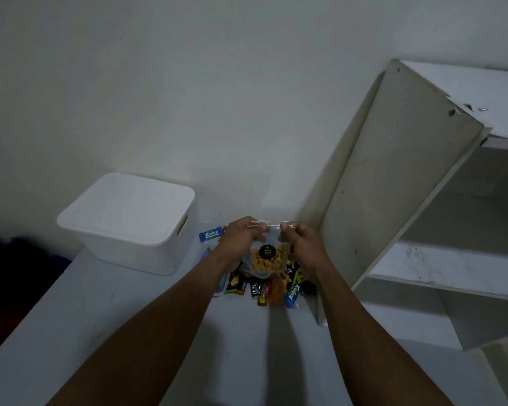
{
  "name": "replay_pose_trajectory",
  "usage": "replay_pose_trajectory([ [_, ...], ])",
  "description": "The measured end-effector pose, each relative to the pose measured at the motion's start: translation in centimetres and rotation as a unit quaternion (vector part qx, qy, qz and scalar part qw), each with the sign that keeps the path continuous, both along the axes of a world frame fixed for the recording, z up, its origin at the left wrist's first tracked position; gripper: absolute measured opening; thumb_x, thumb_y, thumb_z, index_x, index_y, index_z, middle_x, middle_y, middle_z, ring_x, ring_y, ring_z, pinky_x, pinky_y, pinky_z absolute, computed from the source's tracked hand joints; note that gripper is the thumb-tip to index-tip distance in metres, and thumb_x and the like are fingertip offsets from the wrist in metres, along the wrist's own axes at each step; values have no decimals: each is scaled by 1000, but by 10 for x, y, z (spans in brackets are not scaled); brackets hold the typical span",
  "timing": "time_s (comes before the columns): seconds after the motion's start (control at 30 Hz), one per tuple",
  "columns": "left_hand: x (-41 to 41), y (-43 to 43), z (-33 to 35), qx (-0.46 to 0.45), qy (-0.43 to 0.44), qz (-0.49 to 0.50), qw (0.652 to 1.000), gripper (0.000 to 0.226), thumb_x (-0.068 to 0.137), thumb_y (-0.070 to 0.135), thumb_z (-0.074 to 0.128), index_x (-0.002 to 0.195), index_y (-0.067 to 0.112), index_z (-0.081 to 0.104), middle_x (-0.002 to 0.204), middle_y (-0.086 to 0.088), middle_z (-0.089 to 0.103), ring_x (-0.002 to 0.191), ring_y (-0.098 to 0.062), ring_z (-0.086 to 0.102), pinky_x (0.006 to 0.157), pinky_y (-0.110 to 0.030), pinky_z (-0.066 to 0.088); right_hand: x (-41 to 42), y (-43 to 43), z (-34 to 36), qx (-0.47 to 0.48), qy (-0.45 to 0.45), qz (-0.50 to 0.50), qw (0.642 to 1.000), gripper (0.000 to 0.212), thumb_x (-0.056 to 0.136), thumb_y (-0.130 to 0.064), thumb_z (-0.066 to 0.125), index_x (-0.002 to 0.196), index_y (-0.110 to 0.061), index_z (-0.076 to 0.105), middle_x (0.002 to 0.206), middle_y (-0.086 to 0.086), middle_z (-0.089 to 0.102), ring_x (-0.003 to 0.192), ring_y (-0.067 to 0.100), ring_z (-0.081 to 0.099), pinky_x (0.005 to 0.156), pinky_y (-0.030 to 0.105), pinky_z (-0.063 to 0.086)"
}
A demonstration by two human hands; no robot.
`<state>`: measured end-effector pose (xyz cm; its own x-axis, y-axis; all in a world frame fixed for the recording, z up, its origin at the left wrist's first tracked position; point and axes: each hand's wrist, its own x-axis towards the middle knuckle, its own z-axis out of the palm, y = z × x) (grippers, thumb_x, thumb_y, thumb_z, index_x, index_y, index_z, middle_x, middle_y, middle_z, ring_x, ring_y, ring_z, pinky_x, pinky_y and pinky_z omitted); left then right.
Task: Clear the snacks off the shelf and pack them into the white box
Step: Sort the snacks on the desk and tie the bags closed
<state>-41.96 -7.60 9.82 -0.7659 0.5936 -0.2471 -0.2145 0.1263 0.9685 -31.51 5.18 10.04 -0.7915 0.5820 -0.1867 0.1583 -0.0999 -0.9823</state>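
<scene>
One lidded white box point(126, 221) sits at our left on the table point(71, 317). Our left hand point(242, 237) and right hand point(301, 241) pinch the top corners of a clear snack bag point(267, 259), held above a pile of snacks point(272, 285) beside the shelf point(399, 186).

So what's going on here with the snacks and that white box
A person holds a clear bag of yellow snack pieces by its top edge, left hand and right hand pinching either side, above a pile of wrapped snacks on the white surface. The white box sits to the left with its lid on, so nothing is going in yet. A blue Kalpa bar lies beside it.
</scene>
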Motion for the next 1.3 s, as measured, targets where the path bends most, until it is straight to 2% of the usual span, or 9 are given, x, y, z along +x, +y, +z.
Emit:
replay_pose_trajectory([
  [0.13, 8, -13, -18, -10, -68, -13, 998, 11, 95, 24, 59, 98, 16, 67, 101, -3, 71, 93, -20, 69, 81, -46, 53, 23, -12, -40, 26, -76, 55, 995, 7, 91, -27, 69, 97, -24, 70, 107, 3, 72, 96, 17, 69, 69, 30, 58],
  [0.3, 46, -38, -63, -44, -107, 49, 992, 17, 87, 3, 68, 98, 10, 57, 95, -11, 68, 84, -26, 68, 76, -48, 60, 57, -43, -102, -41, -157, 18, 987, 10, 95, -24, 62, 103, -21, 68, 101, 6, 73, 89, 23, 69, 71, 39, 60],
  [0.53, 96, -77, -152, -175, -22, 23, 984, 29, 77, -5, 74, 103, 6, 65, 103, -8, 65, 79, -10, 64, 62, -10, 49, 90, -76, -174, 2, -272, 62, 960, 17, 90, -13, 55, 76, -17, 63, 71, 4, 62, 63, 17, 56, 59, 28, 45],
  [0.67, 103, -89, -182, -268, 43, -75, 960, 45, 79, 9, 77, 121, 8, 62, 124, -12, 58, 103, -21, 63, 86, -27, 53, 100, -81, -193, 45, -309, 77, 947, 11, 89, -11, 57, 94, -12, 66, 97, 7, 69, 92, 24, 65, 89, 42, 55],
  [0.8, 106, -90, -209, -252, 169, -160, 939, 43, 73, 32, 67, 107, 6, 68, 118, -20, 54, 108, -28, 55, 83, -37, 56, 102, -74, -188, 124, -328, 80, 933, 10, 92, -14, 58, 95, -11, 67, 93, 4, 67, 87, 16, 60, 82, 26, 46],
  [0.9, 107, -79, -194, -320, 196, -241, 895, 45, 72, 35, 58, 109, 12, 71, 125, -17, 53, 116, -30, 52, 94, -34, 48, 100, -64, -189, 137, -343, 82, 926, 10, 92, -18, 61, 86, -16, 68, 86, 1, 67, 84, 18, 62, 86, 35, 52],
  [1.03, 101, -71, -190, -373, 193, -323, 848, 61, 68, 45, 48, 121, 18, 63, 127, -12, 49, 117, -33, 50, 98, -43, 45, 92, -43, -188, -35, -288, -70, 954, 39, 94, -12, 61, 132, -7, 57, 125, 14, 61, 108, 29, 61, 95, 43, 52],
  [1.1, 99, -69, -190, -373, 190, -302, 856, 68, 68, 53, 44, 122, 17, 63, 130, -12, 50, 117, -32, 52, 100, -43, 44, 85, -28, -184, -158, -234, -151, 947, 39, 94, -9, 57, 133, -14, 55, 115, 9, 61, 92, 22, 60, 78, 40, 55],
  [1.3, 93, -59, -189, -376, 170, -251, 876, 58, 84, 54, 57, 128, 15, 58, 134, -7, 51, 125, -29, 50, 102, -43, 43, 68, 2, -174, -327, -176, -206, 905, 35, 93, -34, 54, 128, -29, 54, 137, 4, 48, 125, 26, 47, 90, 47, 46],
])
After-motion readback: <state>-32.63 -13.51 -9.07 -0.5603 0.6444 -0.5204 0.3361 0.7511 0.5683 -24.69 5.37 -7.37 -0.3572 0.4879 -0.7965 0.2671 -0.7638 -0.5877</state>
